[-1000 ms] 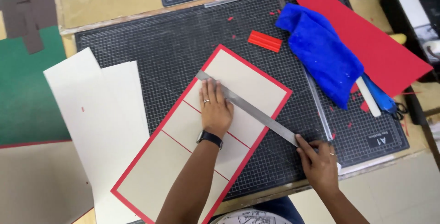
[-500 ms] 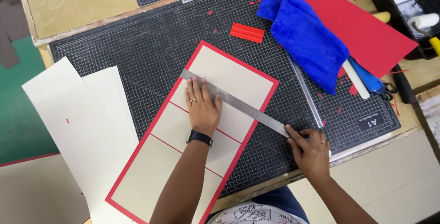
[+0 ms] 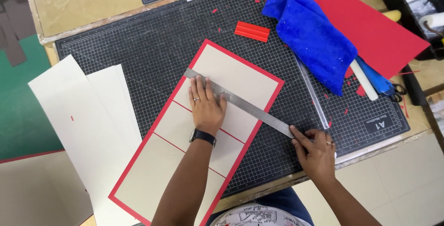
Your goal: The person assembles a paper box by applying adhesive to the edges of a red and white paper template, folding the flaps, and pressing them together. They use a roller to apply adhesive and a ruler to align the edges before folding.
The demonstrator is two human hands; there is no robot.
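Observation:
A long red sheet with cream boards glued on it (image 3: 231, 76) lies slanted on a black gridded cutting mat (image 3: 138, 50). A steel ruler (image 3: 249, 106) lies across the sheet, from its left edge down to the right. My left hand (image 3: 206, 106) presses flat on the boards, fingertips against the ruler. At the ruler's lower right end, on the mat, my right hand (image 3: 314, 152) rests with its fingers curled near the ruler's tip. Whether it holds a tool I cannot tell.
Cream cardboard sheets (image 3: 83, 124) lie left of the mat. A blue cloth (image 3: 310, 32), a big red sheet (image 3: 365, 18), a small red ribbed piece (image 3: 252, 31), a second ruler (image 3: 312, 92) and scissors (image 3: 384, 85) sit at the upper right. Green paper (image 3: 23, 101) lies far left.
The view has shifted a little. My right hand stays at the ruler's lower end and my left hand stays pressed on the boards.

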